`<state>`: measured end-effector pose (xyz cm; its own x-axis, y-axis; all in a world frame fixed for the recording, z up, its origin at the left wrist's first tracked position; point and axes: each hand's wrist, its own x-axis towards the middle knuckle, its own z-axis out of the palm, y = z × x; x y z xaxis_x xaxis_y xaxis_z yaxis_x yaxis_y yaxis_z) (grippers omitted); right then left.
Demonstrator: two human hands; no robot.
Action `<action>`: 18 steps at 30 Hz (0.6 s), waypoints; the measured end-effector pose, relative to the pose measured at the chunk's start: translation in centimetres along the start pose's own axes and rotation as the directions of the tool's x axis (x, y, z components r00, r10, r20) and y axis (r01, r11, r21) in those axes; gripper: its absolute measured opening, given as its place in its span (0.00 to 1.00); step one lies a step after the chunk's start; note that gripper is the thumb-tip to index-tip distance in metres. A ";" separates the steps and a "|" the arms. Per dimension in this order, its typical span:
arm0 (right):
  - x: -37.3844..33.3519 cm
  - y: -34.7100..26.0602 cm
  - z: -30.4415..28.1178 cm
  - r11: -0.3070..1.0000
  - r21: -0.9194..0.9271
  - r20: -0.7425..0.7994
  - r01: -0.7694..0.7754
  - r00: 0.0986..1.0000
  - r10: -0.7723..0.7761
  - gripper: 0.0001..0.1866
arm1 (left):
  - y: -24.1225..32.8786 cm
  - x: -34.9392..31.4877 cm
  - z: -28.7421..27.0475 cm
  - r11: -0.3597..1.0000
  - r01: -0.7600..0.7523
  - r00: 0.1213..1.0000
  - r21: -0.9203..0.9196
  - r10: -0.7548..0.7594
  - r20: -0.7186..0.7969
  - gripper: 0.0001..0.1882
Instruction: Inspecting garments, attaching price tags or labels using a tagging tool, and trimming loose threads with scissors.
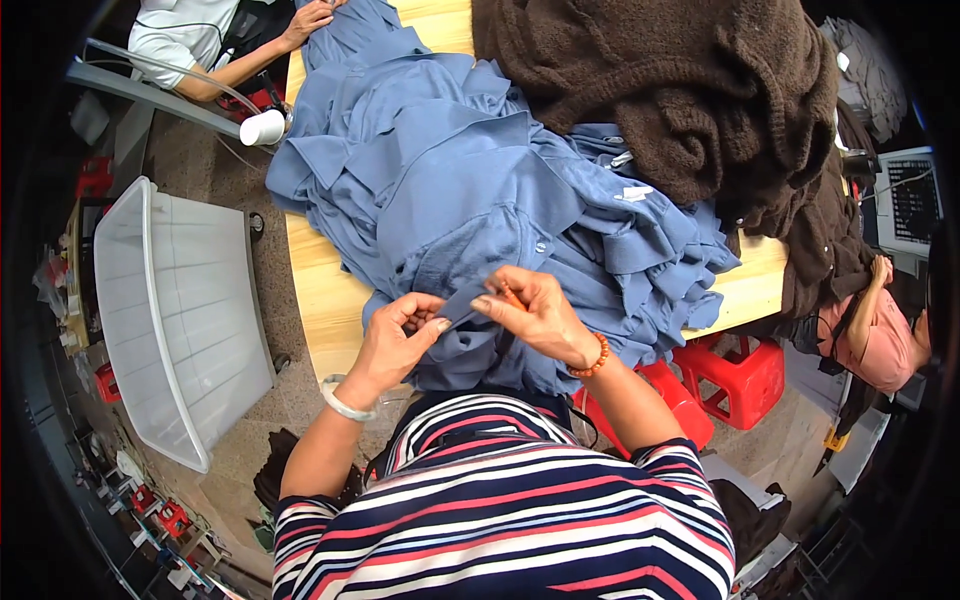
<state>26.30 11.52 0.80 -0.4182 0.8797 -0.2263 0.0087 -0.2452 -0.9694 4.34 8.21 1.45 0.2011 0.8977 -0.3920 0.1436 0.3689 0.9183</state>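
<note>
A large heap of blue cloth garments (470,170) covers the middle of the table and hangs over its near edge toward me. My left hand (393,340) pinches a narrow folded strip of this blue cloth between thumb and fingers. At the strip's other end, my right hand (537,315) is closed, thumb and forefinger pressed together at the cloth. A small orange thing (511,294) shows among the right fingers; they hide most of it, so its kind cannot be told. The strip is held up just above the near part of the heap.
Dark brown knitted fabric (660,85) is piled at the far right of the wooden table (325,330). A white wheeled bin (185,310) stands left. Red plastic stools (735,380) are by the near right edge. Other people work at far left (185,40) and right (880,335).
</note>
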 end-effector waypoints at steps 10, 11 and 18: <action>1.6 1.1 -0.3 0.997 -0.047 -0.032 -0.059 0.998 0.058 0.10 | -0.7 -0.7 -1.1 0.974 0.000 0.991 -0.227 0.030 0.128 0.04; 1.4 0.7 0.1 0.955 -0.297 -0.112 -0.015 0.994 -0.019 0.11 | -0.5 -1.0 -0.9 0.942 0.066 0.995 -0.328 -0.038 0.092 0.04; -1.3 -3.3 2.1 0.722 -0.629 0.031 0.288 0.937 -0.347 0.18 | -0.8 -1.6 -1.2 0.806 0.118 0.990 -0.580 -0.140 0.006 0.06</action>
<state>24.92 10.36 4.51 -0.4228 0.8972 0.1276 0.4573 0.3328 -0.8247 2.74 6.75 1.44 0.1852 0.8357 -0.5170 -0.4229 0.5427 0.7257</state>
